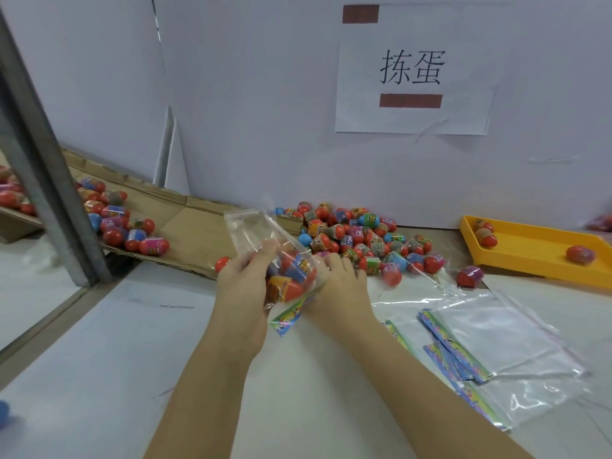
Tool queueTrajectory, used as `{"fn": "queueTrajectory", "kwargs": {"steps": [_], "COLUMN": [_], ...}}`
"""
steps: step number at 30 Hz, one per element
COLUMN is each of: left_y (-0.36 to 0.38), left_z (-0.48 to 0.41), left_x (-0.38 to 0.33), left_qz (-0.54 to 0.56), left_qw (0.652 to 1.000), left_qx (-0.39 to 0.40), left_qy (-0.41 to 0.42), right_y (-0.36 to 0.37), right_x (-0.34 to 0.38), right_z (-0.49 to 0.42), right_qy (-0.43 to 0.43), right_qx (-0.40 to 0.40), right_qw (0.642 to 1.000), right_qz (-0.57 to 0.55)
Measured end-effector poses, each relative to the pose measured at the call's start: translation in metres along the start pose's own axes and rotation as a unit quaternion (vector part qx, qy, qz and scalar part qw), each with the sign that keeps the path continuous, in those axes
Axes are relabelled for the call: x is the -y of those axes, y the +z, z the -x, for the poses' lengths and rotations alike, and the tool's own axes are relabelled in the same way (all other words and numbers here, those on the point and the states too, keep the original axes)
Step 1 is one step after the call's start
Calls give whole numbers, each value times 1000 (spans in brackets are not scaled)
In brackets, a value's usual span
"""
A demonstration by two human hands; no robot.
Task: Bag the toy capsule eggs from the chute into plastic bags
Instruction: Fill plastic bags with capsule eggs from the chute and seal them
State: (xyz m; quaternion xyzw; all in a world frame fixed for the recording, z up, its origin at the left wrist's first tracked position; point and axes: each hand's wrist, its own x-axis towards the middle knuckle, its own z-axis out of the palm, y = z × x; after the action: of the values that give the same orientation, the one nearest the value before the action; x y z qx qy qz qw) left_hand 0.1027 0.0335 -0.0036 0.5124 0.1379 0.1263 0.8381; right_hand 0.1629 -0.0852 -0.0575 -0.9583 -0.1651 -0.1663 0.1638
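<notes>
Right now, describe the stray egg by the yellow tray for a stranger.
Find the yellow tray at the right. Just off its near left corner lies one egg, red with a purple band. It sits alone, outside the tray and apart from the pile.

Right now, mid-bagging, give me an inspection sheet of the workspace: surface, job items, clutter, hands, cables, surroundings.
Surface: white table; cardboard chute slopes in from the left.
Job's things: plastic bag holds several capsule eggs; egg pile by the wall; more eggs on the chute; empty bags stacked at right.
Clutter: yellow tray with stray eggs; blurred blue object at the left edge.
Hands: left hand grips the bag; right hand against its side, grip unclear.
Cables: nothing seen.
Surroundings: white wall, paper sign, metal post.
</notes>
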Motion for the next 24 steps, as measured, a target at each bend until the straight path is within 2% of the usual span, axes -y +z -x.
{"fn": "queueTrajectory", "kwargs": {"steps": [2,5,8,9,11,13,16,17,21,24], "left_y": [-2,1,6,8,9,10,12,12,12,12], "left_z": [0,3,9,12,15,17,19,19,20,22], "left_x": [2,4,7,7,7,7,10,11,13,13], "left_qz": [-32,-110,-163,-177,-198,-204,-209,-209,-231,-252], "left_qw": [999,993,982,978,971,964,957,956,947,937], "left_qx": [10,36,80,95,126,158,190,194,207,223], "left_qy": [10,39,54,52,53,62,68,66,83,95], "right_y": [-8,-37,-84,-99,-120,-128,-127,-127,-128,-132], "right_x": [-6,-15,-12,-9,-1,4,4,3,-4,-6], "right_z": [1,7,14,18,30,42,47,47,47,49], "right_qy": [60,157,96,55,-28,-69,-89,-87,-72,-87], "right_qx": [-31,-135,-200,-204,-190,-171,-191,-205,-250,-264], "right_qw": [987,905,808,791,808,838,913,928,955,956], "right_qz": [-145,-373,-546,-574,-557,-514,-350,-299,-144,-91]}}
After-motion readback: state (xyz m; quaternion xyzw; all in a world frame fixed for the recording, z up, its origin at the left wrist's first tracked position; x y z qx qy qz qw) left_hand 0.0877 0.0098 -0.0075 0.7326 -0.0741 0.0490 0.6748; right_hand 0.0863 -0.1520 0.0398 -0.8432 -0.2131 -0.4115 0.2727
